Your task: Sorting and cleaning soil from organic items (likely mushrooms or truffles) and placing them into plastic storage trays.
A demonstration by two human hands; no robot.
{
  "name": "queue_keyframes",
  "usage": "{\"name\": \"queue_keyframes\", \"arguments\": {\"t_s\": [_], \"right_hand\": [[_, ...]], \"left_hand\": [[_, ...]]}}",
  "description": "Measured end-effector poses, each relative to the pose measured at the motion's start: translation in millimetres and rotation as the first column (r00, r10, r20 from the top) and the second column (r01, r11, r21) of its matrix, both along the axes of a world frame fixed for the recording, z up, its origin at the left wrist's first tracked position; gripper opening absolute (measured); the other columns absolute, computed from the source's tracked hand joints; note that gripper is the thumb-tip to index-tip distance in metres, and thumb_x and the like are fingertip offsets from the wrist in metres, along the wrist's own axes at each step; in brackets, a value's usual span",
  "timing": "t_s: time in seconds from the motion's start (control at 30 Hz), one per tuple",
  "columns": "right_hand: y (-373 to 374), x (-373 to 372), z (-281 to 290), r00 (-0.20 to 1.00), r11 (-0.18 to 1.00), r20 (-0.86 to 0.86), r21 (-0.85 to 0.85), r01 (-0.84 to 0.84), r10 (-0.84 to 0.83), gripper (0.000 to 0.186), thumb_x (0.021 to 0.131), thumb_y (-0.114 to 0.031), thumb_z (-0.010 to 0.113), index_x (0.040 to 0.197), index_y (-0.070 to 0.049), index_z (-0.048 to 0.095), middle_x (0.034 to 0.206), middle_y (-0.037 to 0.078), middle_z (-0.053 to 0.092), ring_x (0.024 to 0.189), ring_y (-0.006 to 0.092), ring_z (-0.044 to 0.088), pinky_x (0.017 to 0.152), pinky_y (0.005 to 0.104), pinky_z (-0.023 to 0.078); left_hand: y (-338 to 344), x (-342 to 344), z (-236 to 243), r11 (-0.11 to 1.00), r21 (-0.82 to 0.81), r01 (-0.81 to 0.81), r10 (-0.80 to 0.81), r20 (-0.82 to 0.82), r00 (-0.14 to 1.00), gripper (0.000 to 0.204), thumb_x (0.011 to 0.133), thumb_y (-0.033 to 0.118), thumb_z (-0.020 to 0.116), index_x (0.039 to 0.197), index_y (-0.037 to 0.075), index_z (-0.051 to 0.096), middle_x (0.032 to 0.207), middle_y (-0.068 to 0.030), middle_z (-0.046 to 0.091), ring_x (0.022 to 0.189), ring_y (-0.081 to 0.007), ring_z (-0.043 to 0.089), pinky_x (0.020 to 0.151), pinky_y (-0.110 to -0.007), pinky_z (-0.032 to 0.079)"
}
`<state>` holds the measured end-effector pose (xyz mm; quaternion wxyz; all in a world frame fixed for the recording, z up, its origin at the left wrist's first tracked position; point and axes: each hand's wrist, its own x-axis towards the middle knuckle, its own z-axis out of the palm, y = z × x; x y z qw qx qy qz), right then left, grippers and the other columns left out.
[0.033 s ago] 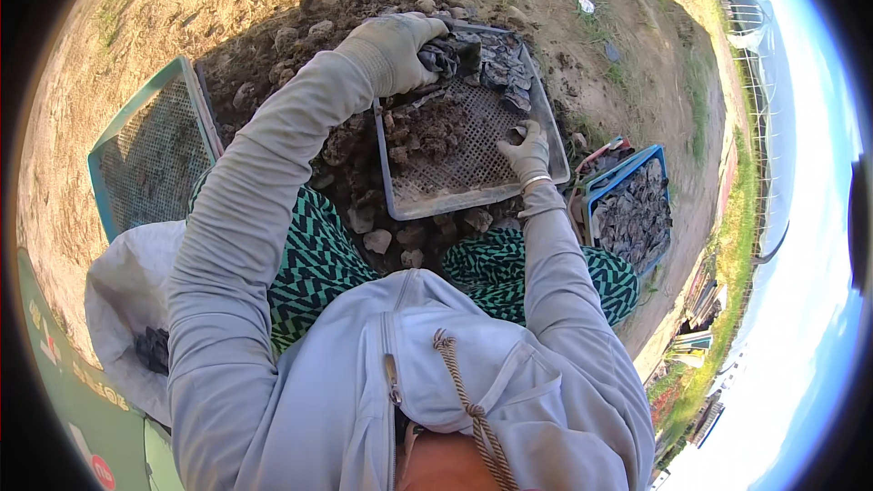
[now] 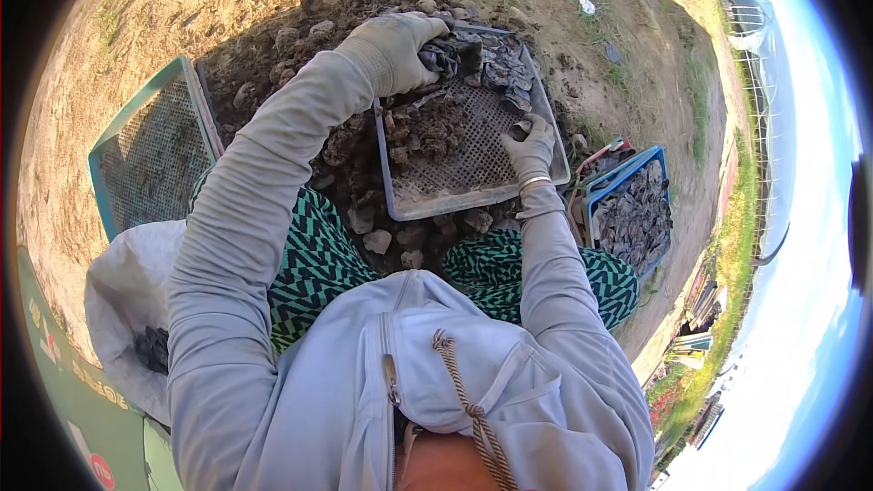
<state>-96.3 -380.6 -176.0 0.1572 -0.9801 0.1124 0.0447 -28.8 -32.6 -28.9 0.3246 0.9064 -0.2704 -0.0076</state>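
Observation:
A shallow grey-white plastic mesh tray (image 2: 455,206) lies tilted on a bed of clods in front of me. Dark crinkled flat pieces (image 2: 503,59) fill its far right corner, while crumbly brown clumps (image 2: 427,127) lie in its left half. At the tray's far left edge, my gloved left hand (image 2: 391,50) is closed on a bunch of dark crinkled pieces (image 2: 447,56). My gloved right hand (image 2: 530,153), inside the right side of the tray, pinches a small dark piece (image 2: 521,129) between thumb and fingers.
To the left stands a teal-rimmed mesh tray (image 2: 100,195), with a white sack (image 2: 127,264) holding dark pieces nearer me. Stacked blue-rimmed baskets (image 2: 666,184) of dark flakes sit at right. Loose clods (image 2: 377,241) surround the tray.
My right hand has shifted very slightly within the tray, and the small dark piece in its pinch shows more plainly. My left hand has stayed in place.

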Motion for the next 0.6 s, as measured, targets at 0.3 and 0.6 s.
{"name": "queue_keyframes", "arguments": {"t_s": [0.3, 0.6], "right_hand": [[9, -1, -41, 0.988, 0.978, 0.154, 0.209, -0.009, -0.024, 0.058, 0.067, -0.028, 0.080, 0.117, -0.008, 0.057, 0.109, 0.015, 0.059, 0.096, 0.0270, 0.059, 0.088, 0.0348, 0.046], [39, 7, -25, 0.989, 0.992, -0.114, 0.070, 0.101, -0.092, 0.051, 0.063, -0.030, 0.080, 0.104, -0.006, 0.061, 0.100, 0.014, 0.063, 0.093, 0.0253, 0.061, 0.081, 0.0326, 0.048]], "left_hand": [[4, 0, 11, 0.999, 0.011, -0.034, 0.034, -0.039, 0.999, 0.053, 0.069, 0.020, 0.076, 0.117, 0.006, 0.055, 0.114, -0.0128, 0.058, 0.108, -0.0294, 0.055, 0.093, -0.034, 0.045], [15, -6, 12, 0.997, 0.049, -0.061, 0.064, -0.054, 0.997, 0.057, 0.071, 0.024, 0.076, 0.121, 0.008, 0.054, 0.117, -0.0122, 0.057, 0.110, -0.0292, 0.055, 0.094, -0.035, 0.044]]}}
